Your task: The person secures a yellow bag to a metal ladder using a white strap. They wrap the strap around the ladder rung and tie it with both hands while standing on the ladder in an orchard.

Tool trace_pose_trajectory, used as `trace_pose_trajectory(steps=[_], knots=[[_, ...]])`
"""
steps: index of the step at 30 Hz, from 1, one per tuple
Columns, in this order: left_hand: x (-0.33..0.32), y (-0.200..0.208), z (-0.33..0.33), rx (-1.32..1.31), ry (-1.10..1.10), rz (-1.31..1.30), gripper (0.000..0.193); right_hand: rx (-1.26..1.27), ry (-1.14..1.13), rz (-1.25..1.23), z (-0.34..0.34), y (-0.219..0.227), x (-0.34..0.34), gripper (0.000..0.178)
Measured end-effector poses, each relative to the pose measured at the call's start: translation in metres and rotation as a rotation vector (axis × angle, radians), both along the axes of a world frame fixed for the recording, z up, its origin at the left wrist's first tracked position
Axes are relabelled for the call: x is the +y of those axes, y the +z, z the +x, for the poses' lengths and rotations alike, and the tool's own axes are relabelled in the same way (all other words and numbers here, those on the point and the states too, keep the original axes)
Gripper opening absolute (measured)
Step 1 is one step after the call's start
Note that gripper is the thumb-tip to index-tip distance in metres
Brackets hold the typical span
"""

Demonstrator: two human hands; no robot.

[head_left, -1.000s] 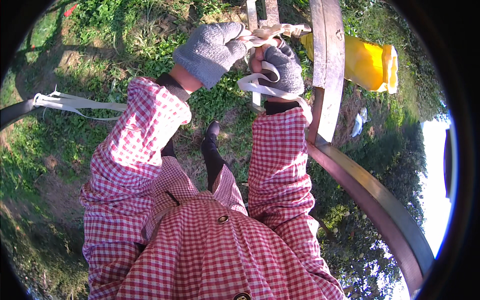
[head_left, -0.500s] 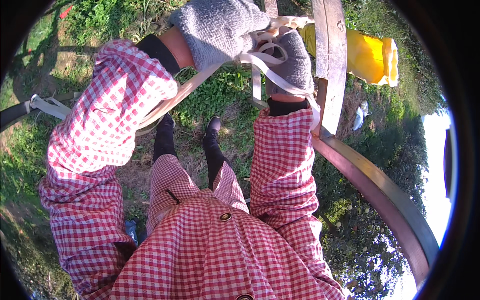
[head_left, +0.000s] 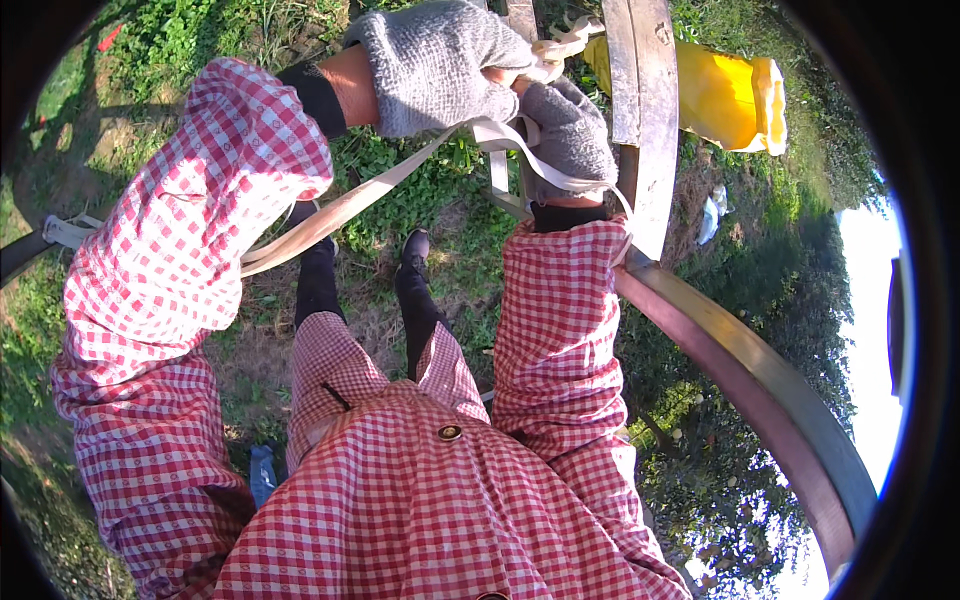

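Grassy ground (head_left: 200, 60) stretched below and around both hands, with leafy trees (head_left: 690, 470) farther off, toward the wearer's right. A red-and-white checked smock (head_left: 380, 500) covered the wearer's body and both arms up to the dark cuffs behind the hands. A long rail (head_left: 745, 360), appearing curved, ran from just beyond the right wrist back along the right arm; at its far end it met a pale wooden board (head_left: 643, 100), which stood just to the right of the right hand. A yellow sack (head_left: 715, 95) lay beyond this board, partly hidden by it.

A whitish cloth strip (head_left: 350, 207) slanted from beneath the left hand back toward the left sleeve; another length crossed the back of the right wrist, and a twisted bunch lay just ahead of the fingers. The left hand (head_left: 440, 70), in a grey knitted glove, was nearly closed, its fingertips pinching the strip. The right hand (head_left: 568, 140), similarly gloved, was curled close beside it; its fingertips were largely hidden, so its grip could not be told.

Dark boots (head_left: 415, 250) showed below, between the forearms. White litter (head_left: 712, 215) lay well to the right of the right hand.
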State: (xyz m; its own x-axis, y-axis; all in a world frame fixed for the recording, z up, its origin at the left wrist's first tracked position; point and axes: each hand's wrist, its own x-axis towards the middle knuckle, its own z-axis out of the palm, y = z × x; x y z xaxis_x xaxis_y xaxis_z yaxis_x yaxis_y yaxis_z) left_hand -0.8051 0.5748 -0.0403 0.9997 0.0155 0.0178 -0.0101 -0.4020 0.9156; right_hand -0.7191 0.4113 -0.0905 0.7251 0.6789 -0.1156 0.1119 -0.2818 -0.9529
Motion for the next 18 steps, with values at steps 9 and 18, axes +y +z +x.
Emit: trace_pose_trajectory(steps=[9,18], knots=[[0.011,-0.088,-0.005,0.177,0.166,-0.816,0.019,0.054,-0.049,0.030,-0.014,0.006,0.021,0.013],[-0.002,-0.016,-0.006,-0.585,0.176,0.530,0.038,0.165,-0.287,-0.136,-0.019,0.023,0.022,0.022]])
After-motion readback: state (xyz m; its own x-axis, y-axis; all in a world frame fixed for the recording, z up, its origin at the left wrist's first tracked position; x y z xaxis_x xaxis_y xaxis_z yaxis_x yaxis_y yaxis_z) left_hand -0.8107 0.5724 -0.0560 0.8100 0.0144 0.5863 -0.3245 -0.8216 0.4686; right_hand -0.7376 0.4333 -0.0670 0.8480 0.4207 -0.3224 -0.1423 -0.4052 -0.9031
